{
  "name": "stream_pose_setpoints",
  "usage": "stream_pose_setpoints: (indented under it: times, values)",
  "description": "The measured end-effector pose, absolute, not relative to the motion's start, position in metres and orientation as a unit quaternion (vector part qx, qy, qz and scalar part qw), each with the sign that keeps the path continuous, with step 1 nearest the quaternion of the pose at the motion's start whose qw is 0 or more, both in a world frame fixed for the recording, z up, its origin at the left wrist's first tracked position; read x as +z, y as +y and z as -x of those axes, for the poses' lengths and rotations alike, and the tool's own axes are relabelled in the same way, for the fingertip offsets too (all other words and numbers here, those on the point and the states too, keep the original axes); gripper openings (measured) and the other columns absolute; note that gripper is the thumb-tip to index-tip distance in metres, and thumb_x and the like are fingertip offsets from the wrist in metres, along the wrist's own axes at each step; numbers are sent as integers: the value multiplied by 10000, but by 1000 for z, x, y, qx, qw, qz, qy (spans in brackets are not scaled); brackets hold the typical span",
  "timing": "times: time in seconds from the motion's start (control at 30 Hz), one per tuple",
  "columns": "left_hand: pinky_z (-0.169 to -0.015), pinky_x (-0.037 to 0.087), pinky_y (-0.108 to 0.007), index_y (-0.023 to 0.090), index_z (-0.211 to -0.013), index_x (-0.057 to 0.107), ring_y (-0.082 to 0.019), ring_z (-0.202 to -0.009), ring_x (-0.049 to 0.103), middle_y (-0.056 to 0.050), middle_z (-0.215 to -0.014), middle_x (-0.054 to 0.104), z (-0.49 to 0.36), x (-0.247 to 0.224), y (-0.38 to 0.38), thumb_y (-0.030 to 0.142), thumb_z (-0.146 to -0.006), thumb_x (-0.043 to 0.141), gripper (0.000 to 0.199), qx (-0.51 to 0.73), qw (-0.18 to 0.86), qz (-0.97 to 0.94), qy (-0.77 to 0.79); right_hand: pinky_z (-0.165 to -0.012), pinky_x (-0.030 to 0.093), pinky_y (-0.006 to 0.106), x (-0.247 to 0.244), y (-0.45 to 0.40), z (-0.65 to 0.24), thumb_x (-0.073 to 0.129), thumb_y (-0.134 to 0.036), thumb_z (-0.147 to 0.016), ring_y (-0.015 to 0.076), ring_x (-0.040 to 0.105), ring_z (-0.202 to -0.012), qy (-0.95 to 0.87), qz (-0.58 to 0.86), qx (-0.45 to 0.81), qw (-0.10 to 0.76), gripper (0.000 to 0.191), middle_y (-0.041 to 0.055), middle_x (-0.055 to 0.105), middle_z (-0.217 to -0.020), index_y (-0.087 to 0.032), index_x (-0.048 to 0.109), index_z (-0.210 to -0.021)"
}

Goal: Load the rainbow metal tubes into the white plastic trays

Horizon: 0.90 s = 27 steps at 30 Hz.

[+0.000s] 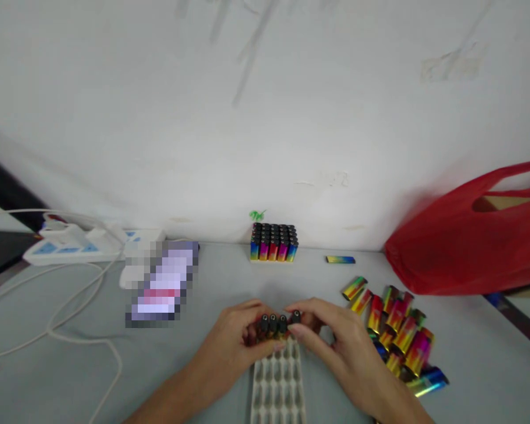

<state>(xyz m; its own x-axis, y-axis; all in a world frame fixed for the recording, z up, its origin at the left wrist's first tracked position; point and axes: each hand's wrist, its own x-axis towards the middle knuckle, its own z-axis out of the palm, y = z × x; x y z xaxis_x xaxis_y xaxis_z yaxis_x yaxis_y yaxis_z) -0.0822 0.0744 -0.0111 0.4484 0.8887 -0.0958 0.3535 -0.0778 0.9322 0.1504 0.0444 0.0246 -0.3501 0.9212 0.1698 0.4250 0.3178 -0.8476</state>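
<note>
My left hand (249,334) is closed around three lighters (272,323) standing side by side, their black tops facing up. Between the thumb and fingers of my right hand (331,335) is another lighter (296,317), upright and just right of that row. Below both hands lies a pale tray (279,380) with rows of hollows; its far end is partly hidden by my fingers. The lower parts of the held lighters are mostly covered, so I cannot tell whether they sit in the hollows.
A block of upright rainbow lighters (274,242) stands against the wall. Loose lighters (400,330) are piled at right, and one lies alone (340,259) near the wall. A red bag (463,247) rests beyond. At left are a power strip (70,246), white cables (55,330) and a blurred-out phone-like object (165,282).
</note>
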Motion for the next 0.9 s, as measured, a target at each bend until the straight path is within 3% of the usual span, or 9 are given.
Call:
stream_pose_setpoints:
  times: [0.17, 0.37, 0.5, 0.6, 0.67, 0.73, 0.8, 0.9]
  values:
    - [-650, 441, -241, 190, -984, 828, -175, -772, 610, -13, -926, 672, 83, -12, 75, 377, -889, 856, 212, 262, 500, -689, 454, -862, 575, 274, 26, 43, -154, 586, -414, -1164, 186, 755, -948, -794, 421, 298, 322, 227, 18, 788, -1062, -267, 733, -1255]
    - [-643, 442, -247, 187, -954, 818, -180, -773, 622, -11, -911, 665, 83, -12, 74, 408, -901, 851, 229, 263, 498, -691, 454, -948, 597, 328, 24, 42, -155, 541, -387, -1182, 222, 792, -1092, -831, 407, 250, 286, 296, 25, 820, -1190, -317, 696, -1424]
    - [-663, 456, -252, 206, -1009, 838, -186, -794, 632, -20, -952, 695, 82, -10, 74, 422, -920, 846, 234, 264, 500, -692, 449, -909, 603, 331, 25, 41, -154, 586, -443, -1160, 213, 793, -1008, -819, 438, 255, 268, 353, -1, 820, -1147, -337, 646, -1492]
    - [-671, 459, -252, 222, -1035, 849, -184, -797, 631, -23, -982, 716, 82, -9, 74, 381, -926, 831, 193, 260, 502, -693, 448, -879, 594, 374, 21, 48, -158, 527, -479, -1168, 238, 759, -916, -782, 512, 186, 301, 361, 36, 792, -1037, -270, 673, -1424]
    - [-664, 455, -252, 218, -1026, 850, -183, -789, 627, -23, -972, 712, 82, -9, 75, 349, -917, 819, 173, 255, 503, -692, 450, -958, 566, 462, 14, 55, -165, 486, -440, -1168, 311, 733, -1036, -749, 586, 70, 300, 353, 113, 775, -1104, -216, 704, -1331]
    - [-651, 447, -251, 205, -998, 841, -182, -776, 621, -22, -951, 701, 82, -10, 75, 322, -893, 815, 159, 254, 505, -690, 452, -1003, 521, 560, 5, 62, -175, 509, -404, -1136, 413, 679, -1159, -712, 659, -63, 235, 357, 207, 749, -1209, -159, 711, -1299]
    - [-642, 439, -247, 199, -974, 829, -179, -770, 618, -19, -938, 692, 82, -10, 75, 313, -883, 809, 147, 257, 506, -688, 452, -954, 504, 583, -3, 67, -187, 532, -389, -1106, 473, 657, -1145, -672, 710, -157, 139, 377, 276, 728, -1240, -105, 717, -1273]
    - [-639, 429, -243, 203, -987, 831, -174, -766, 616, -19, -948, 694, 82, -10, 75, 318, -891, 802, 153, 254, 503, -691, 454, -890, 482, 546, -13, 71, -202, 480, -312, -1110, 453, 684, -1032, -648, 732, -206, 49, 344, 285, 750, -1172, -94, 732, -1195]
